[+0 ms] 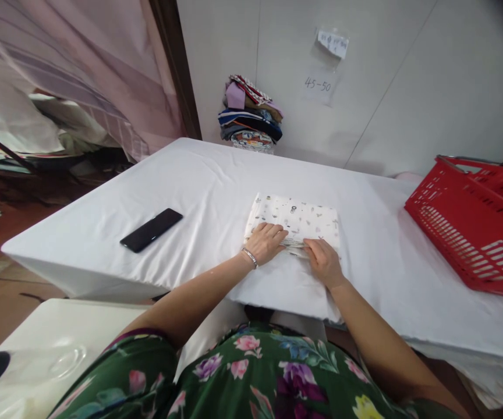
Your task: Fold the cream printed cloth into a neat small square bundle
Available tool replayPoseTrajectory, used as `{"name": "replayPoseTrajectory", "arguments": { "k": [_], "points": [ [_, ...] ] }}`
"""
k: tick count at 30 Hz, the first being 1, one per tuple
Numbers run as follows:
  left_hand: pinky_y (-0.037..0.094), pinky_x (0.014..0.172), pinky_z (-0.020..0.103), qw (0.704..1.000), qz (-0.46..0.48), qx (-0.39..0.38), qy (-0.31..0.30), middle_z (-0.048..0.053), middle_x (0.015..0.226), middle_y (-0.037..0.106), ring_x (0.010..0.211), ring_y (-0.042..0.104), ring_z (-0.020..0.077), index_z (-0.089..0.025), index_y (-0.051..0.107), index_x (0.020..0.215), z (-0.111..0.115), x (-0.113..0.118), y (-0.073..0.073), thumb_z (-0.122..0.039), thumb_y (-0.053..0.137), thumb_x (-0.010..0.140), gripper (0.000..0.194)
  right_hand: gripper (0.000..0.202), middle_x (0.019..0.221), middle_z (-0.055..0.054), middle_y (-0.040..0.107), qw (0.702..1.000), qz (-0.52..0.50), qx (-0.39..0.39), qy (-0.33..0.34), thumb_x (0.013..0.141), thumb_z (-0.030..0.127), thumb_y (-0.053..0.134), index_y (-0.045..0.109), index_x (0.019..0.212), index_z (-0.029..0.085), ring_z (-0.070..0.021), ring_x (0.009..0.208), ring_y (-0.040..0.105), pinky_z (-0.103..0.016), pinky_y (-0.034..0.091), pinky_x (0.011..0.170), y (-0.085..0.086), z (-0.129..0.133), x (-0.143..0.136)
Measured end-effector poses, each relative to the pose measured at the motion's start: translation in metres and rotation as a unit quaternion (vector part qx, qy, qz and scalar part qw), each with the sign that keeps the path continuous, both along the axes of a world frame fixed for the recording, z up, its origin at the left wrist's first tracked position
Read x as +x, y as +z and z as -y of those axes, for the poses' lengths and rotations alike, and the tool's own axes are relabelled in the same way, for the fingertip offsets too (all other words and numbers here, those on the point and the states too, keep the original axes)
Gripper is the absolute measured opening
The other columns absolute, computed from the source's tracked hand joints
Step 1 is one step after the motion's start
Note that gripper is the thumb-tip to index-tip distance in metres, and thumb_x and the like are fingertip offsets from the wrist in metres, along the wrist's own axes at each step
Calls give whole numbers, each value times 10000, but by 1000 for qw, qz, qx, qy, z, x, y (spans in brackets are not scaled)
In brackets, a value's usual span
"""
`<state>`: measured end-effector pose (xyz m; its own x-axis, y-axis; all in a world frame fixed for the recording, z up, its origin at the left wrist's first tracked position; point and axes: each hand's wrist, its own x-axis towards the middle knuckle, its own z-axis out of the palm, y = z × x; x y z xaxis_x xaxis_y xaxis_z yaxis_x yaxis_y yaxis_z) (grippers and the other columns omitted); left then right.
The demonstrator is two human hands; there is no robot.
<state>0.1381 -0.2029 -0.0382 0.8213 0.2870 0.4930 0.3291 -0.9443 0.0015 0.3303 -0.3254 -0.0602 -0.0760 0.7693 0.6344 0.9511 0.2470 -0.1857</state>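
A folded white cloth [304, 210] with small printed figures lies on the white-covered table [208, 186] in front of me. My left hand [266, 242], with a bracelet at the wrist, rests on the cloth's near left part, palm down and fingers stretched out. At the near right edge, my right hand [325, 263] pinches the cloth's layered folds between thumb and fingers. Parts of the near edge are hidden beneath both hands.
A black phone [151, 230] lies left of the cloth. The red plastic basket [474, 227] stands on the right. Behind the table's far edge rises a stack of folded clothes [251, 113] against the wall. A white surface [81, 326] is at lower left.
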Motion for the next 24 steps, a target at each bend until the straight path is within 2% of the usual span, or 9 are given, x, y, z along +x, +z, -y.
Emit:
{"name": "replayPoseTrajectory", "arguments": {
  "k": [4, 7, 16, 24],
  "points": [
    [367, 807, 357, 1000, -21, 11, 0, 55, 897, 605, 836, 527, 196, -170, 562, 947, 4, 3, 6, -251, 473, 859, 149, 265, 977, -91, 646, 1000, 2, 8, 4, 920, 233, 385, 541, 1127, 182, -213, 900, 576, -393, 447, 857, 1, 1, 0],
    [362, 801, 342, 999, -16, 24, -14, 42, 796, 587, 781, 515, 173, -167, 564, 877, 6, 2, 7, -198, 393, 885, 174, 251, 975, -91, 642, 1000, 1, 15, 7, 909, 212, 414, 540, 1123, 175, -207, 895, 570, -367, 455, 823, 2, 5, -1],
    [365, 792, 337, 999, -32, 28, -33, 37, 784, 577, 779, 507, 164, -174, 564, 858, 7, -5, -7, -191, 363, 901, 206, 256, 976, -88, 631, 998, 22, -57, 28, 903, 289, 432, 553, 1100, 178, -216, 894, 558, -379, 439, 810, 7, 12, -6],
    [373, 781, 344, 999, -34, -15, -31, 53, 833, 597, 839, 528, 181, -166, 560, 880, 8, -6, -4, -203, 407, 876, 157, 405, 1035, -111, 612, 997, 49, -66, 11, 882, 418, 453, 515, 1191, 164, -244, 942, 542, -408, 431, 823, 4, 11, -7]
  ]
}}
